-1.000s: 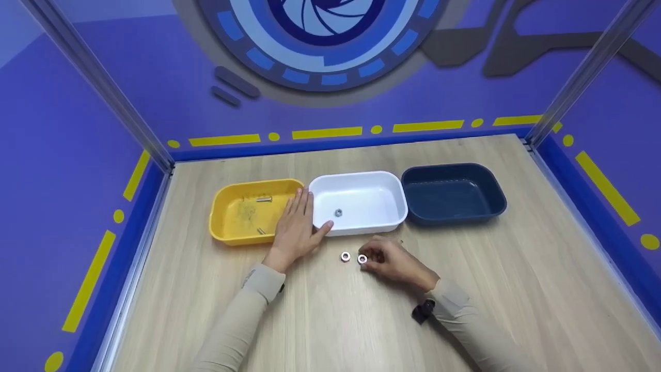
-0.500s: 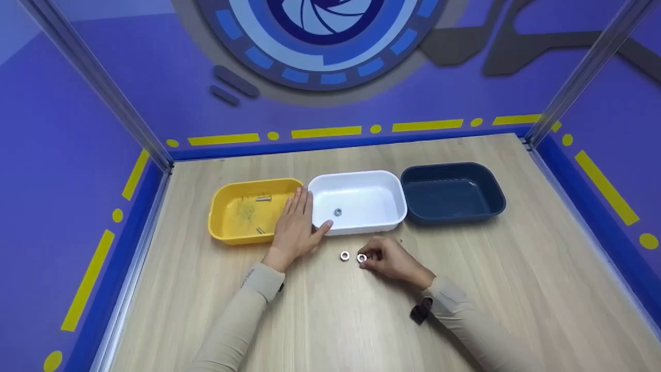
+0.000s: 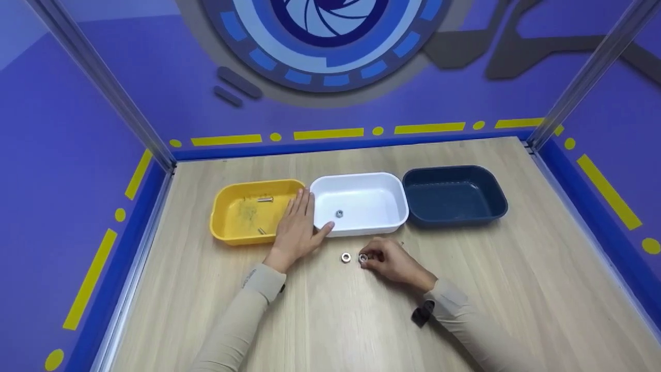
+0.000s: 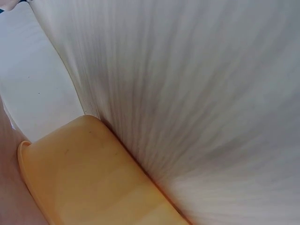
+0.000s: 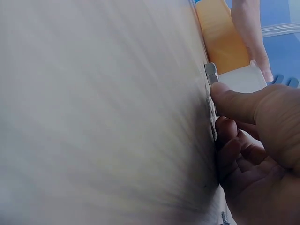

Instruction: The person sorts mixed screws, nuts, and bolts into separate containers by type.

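My left hand [image 3: 296,227] lies with straight fingers across the neighbouring rims of the yellow tray [image 3: 223,238] and the white tray [image 3: 400,206], its thumb at the white tray's front edge. Just in front of the white tray, my right hand [image 3: 395,262] pinches a metal hex nut [image 3: 363,258] between thumb and fingers, low at the tabletop. A second hex nut [image 3: 346,257] lies flat on the wood to its left. In the right wrist view, the thumb [image 5: 234,102] covers much of the pinched nut. A third nut [image 3: 339,213] sits inside the white tray.
Two metal bolts, a longer bolt [image 3: 265,200] and a shorter-looking bolt [image 3: 262,231], lie in the yellow tray. At the right end of the row stands a dark blue tray [image 3: 454,221]. A small screw [image 5: 224,217] is beside my right hand. Blue panels [image 3: 155,93] enclose the table.
The nut in my right hand has tilted slightly, its face looking darker. Both hands keep their places; the head view has shifted a little.
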Action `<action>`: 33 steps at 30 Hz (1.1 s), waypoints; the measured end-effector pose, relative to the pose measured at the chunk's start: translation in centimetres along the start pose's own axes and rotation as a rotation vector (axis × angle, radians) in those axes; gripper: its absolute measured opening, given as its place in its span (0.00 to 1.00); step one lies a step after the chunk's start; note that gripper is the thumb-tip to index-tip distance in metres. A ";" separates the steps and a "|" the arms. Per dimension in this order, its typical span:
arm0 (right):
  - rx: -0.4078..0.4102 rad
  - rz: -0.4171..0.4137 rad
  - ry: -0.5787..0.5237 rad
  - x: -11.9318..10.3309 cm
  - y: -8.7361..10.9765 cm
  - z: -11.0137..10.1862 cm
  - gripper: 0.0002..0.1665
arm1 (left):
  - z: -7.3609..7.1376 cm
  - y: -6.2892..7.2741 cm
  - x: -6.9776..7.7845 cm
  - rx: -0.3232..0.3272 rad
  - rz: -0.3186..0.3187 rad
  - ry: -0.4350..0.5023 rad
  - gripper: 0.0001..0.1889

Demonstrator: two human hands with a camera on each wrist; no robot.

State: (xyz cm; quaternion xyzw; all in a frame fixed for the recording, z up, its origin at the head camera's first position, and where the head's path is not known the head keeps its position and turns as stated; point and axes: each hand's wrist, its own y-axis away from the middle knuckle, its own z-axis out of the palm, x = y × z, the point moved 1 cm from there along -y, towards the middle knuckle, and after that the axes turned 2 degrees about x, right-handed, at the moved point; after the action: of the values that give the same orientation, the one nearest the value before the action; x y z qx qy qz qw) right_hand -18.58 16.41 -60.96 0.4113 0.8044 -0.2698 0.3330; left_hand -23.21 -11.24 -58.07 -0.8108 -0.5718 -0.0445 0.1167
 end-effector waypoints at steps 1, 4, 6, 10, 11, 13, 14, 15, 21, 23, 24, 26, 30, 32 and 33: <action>-0.001 0.004 0.002 0.0 0.0 -0.1 0.09 | 0.0 0.0 0.0 -0.003 0.001 0.001 0.55; -0.002 0.007 0.018 -0.2 -0.1 -0.2 0.08 | -0.1 0.0 0.0 0.001 0.007 0.006 0.55; -0.006 0.010 0.028 -0.3 -0.2 -0.3 0.07 | -0.1 0.0 0.0 0.004 0.010 0.006 0.54; -0.007 -0.001 0.033 -0.7 -0.4 -0.7 0.06 | -0.1 0.1 0.0 0.008 0.012 0.008 0.54; -0.008 -0.004 0.030 -0.8 -0.5 -0.8 0.06 | -0.1 0.1 0.0 0.009 0.014 0.010 0.54; -0.009 -0.015 0.020 -1.0 -0.6 -1.0 0.06 | -0.2 0.0 0.0 0.011 0.018 0.010 0.54; -0.012 -0.018 0.013 -1.1 -0.7 -1.1 0.06 | -0.2 0.0 0.0 0.014 0.021 0.011 0.54; -0.014 -0.022 0.009 -1.2 -0.8 -1.2 0.07 | -0.2 0.0 0.0 0.014 0.022 0.011 0.54; -0.028 -0.035 0.038 -2.0 -1.0 -1.5 0.09 | 0.0 0.0 0.0 0.007 0.020 0.010 0.54; -0.030 -0.041 0.059 -2.3 -1.0 -1.5 0.08 | -0.1 0.1 0.0 0.008 0.018 0.011 0.54; -0.030 -0.045 0.067 -2.4 -1.0 -1.5 0.08 | -0.1 0.1 0.0 0.007 0.017 0.010 0.54; -0.025 -0.058 0.077 -2.7 -1.0 -1.6 0.08 | -0.1 0.1 -0.1 0.011 0.018 0.006 0.54; -0.015 -0.076 0.082 -3.2 -1.1 -1.6 0.09 | -0.2 0.1 0.0 0.022 0.020 0.006 0.54; -0.014 -0.084 0.079 -3.3 -1.2 -1.6 0.09 | -0.1 0.1 0.0 0.021 0.018 0.011 0.54; -0.012 -0.088 0.078 -3.4 -1.2 -1.7 0.09 | -0.1 0.1 0.0 0.018 0.018 0.014 0.54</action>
State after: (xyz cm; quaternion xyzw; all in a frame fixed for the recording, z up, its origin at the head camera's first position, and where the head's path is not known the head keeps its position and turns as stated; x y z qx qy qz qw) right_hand -18.63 15.34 -57.14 0.3837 0.8357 -0.2631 0.2919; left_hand -23.11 -11.31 -57.98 -0.8144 -0.5642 -0.0438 0.1285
